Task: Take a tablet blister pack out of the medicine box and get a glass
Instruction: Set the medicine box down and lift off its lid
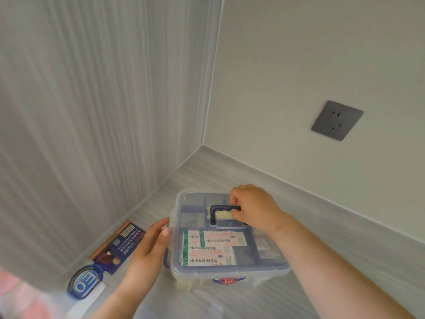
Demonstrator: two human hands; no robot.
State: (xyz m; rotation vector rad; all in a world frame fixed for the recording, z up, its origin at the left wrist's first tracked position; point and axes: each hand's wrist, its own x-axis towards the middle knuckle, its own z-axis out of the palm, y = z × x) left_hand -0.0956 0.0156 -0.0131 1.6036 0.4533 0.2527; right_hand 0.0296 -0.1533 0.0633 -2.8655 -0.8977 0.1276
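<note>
blue-labelled packet (84, 287) is lying flat on the counter at far left, nearest | left hand (147, 247) is being pressed, fingers extended, against the medicine box's left side | medicine box (230, 269) is sitting mid-counter, near the corner | its dark handle (217, 211) is being clenched by right hand (254, 207) | grey socket (337, 120) is being seen on the right wall

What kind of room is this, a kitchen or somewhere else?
Probably a home, at the corner of a countertop, though which room is unclear. A wall socket sits above the surface, and a household medicine box with plasters inside stands on it.
</note>
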